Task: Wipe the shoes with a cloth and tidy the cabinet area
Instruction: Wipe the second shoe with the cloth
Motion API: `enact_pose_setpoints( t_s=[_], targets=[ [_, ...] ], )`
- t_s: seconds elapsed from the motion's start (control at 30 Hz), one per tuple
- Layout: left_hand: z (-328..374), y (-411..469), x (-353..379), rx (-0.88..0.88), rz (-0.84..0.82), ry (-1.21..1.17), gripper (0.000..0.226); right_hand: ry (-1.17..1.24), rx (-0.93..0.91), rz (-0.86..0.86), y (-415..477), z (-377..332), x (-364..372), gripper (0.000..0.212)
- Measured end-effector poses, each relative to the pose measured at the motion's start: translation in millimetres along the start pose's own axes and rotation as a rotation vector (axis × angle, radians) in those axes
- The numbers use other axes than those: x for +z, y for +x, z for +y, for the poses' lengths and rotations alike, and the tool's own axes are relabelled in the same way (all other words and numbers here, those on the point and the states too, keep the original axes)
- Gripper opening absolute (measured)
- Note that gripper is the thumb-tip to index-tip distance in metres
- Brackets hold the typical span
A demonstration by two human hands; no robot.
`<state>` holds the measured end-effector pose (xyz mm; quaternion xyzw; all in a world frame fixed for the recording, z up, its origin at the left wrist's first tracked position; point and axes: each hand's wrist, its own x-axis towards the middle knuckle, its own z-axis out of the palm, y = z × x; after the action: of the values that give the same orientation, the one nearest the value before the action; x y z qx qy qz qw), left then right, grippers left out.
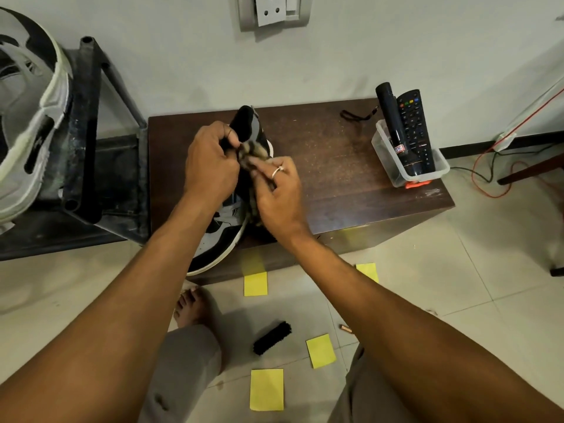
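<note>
Fingers of the left hand [210,166] curl tightly round the collar of the black-and-white shoe [222,236], pinching its opening. The shoe lies on the dark wooden cabinet [351,178], its toe hanging over the near edge. The right hand [280,196], which wears a ring [277,171], grips a striped brownish cloth [251,151]. Its fingers are bent round the fabric and press it against the shoe just beside the left hand. A clear plastic tub [393,169] at the cabinet's right end holds a remote [415,129] and a black torch [392,114]. A black brush [272,337] lies on the tiled floor among yellow notes [266,389].
</note>
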<state>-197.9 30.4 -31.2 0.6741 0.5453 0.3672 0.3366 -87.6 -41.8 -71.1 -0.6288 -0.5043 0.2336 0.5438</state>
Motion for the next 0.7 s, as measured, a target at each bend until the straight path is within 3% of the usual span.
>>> enact_pose_setpoints(
  t_s=[0.07,0.13,0.43,0.5,0.63,0.7],
  targets=[
    [-1,0,-1,-0.01,-0.008,-0.022,0.036,0.044,0.086,0.232,16,-6,3,0.026],
    [-3,1,-1,-0.02,-0.008,-0.025,0.036,0.035,0.133,0.266,31,-9,8,0.029],
    [1,0,-2,-0.033,-0.022,-0.015,0.041,-0.178,0.098,-0.261,11,-15,-12,0.034],
    [3,1,-4,-0.039,-0.031,-0.009,0.04,-0.228,0.127,-0.296,20,-20,-23,0.031],
    [5,3,-12,-0.042,-0.108,-0.007,0.032,-0.065,0.177,0.089,28,-18,-32,0.029],
    [7,4,-18,0.009,-0.176,0.013,0.031,-0.016,0.187,0.143,29,-16,-30,0.032]
  ],
)
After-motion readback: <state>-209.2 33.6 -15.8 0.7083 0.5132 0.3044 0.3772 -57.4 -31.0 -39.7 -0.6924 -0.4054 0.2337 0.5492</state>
